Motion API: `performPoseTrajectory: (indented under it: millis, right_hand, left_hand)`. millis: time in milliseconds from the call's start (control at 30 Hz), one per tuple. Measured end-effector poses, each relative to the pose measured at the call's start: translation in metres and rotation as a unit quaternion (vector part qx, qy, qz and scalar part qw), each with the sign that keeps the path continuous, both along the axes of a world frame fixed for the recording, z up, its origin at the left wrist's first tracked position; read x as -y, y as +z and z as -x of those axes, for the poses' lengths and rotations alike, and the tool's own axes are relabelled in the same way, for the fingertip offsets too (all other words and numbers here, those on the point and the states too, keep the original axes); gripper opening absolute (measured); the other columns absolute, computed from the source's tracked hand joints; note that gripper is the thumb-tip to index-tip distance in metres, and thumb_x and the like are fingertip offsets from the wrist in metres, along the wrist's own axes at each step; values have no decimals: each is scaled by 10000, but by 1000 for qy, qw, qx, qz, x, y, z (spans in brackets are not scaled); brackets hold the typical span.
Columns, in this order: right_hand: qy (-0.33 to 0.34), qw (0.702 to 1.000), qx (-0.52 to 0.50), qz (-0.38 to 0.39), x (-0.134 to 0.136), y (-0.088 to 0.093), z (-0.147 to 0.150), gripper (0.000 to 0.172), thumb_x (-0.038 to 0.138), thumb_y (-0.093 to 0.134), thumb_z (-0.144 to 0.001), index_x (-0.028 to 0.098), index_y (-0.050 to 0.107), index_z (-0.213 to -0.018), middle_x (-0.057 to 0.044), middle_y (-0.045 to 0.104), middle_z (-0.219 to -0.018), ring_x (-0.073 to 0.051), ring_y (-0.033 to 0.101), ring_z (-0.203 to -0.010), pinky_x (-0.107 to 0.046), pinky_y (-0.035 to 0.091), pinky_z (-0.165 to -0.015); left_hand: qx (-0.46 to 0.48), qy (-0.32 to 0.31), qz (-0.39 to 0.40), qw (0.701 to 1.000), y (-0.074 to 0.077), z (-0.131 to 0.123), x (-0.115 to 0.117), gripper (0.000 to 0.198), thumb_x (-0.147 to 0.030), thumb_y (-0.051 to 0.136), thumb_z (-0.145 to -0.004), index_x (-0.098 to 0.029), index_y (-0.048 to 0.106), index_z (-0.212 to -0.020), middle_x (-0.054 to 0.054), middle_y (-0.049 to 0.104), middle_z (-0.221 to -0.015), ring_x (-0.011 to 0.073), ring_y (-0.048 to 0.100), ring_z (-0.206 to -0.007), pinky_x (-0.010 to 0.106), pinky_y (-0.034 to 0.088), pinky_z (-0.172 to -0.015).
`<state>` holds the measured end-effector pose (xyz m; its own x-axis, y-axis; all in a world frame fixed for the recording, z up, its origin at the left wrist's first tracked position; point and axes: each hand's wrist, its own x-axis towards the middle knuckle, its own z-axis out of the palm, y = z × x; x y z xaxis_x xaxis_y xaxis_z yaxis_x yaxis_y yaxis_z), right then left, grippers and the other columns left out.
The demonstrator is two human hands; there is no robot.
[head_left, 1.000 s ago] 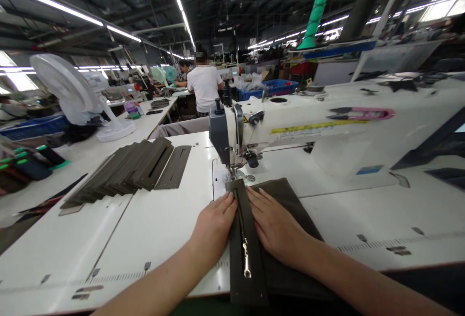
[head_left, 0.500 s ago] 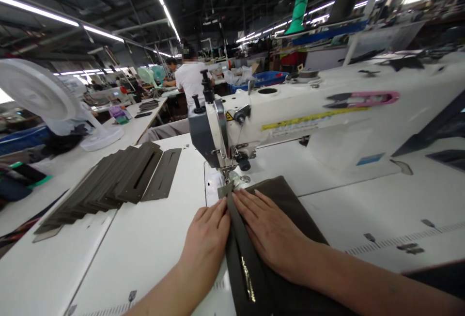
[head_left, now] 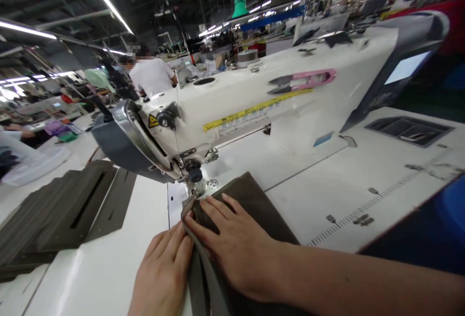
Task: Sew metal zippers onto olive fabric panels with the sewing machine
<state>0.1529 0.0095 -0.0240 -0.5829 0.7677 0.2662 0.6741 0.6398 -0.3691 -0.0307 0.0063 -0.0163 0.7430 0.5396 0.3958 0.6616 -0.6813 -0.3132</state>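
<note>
At the front edge of the white sewing bench (head_left: pixel 90 277), just short of the needle, two bare hands work close together, almost touching. The left hand (head_left: pixel 162 272), fingers loosely together, presses against the side of a folded olive-green fabric strip (head_left: pixel 198 277). The right hand (head_left: pixel 232 243), fingers spread and slightly curled, comes over the strip's top and rests on a dark olive cloth panel (head_left: pixel 247 204), so the strip is clamped between the two hands. Its upper end sits just beside the steel presser foot (head_left: pixel 192 187) of a white industrial sewing machine (head_left: pixel 254 98). Under the right fingers the fold is hard to make out, and the strip's lower end runs out of view. Left of the hands lies a stack of slotted olive panels (head_left: pixel 61 209).
</note>
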Motion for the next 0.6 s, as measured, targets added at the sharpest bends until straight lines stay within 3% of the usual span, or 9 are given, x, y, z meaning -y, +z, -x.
performPoseTrajectory:
  millis: [200,333,600]
  right_hand:
    - [36,999,25,-8,1,-1,-4,517,239,329,-879,31,282,-1350,-197,262,-1404,-266,162,-1317,-472,126,-1076]
    - [33,998,44,-25,4,-2,-4,526,195,358,-857,115,273,-1370,-147,261,-1415,-241,150,-1323,-470,150,-1076]
    - [27,991,94,-88,-5,-11,-3,524,143,370,-826,142,331,-1349,-107,296,-1402,-238,197,-1311,-473,246,-1054]
  left_hand:
    - [-9,27,54,998,2,-3,2,319,-95,293,-851,-94,557,-1029,162,577,-1140,235,563,-986,347,472,-758]
    - [41,59,93,993,2,-5,10,365,-48,286,-833,-80,467,-1149,155,566,-1169,211,545,-1048,357,463,-815]
    - [127,75,124,981,0,-14,4,331,1,350,-793,-120,565,-1014,137,591,-1086,203,541,-1043,410,427,-908]
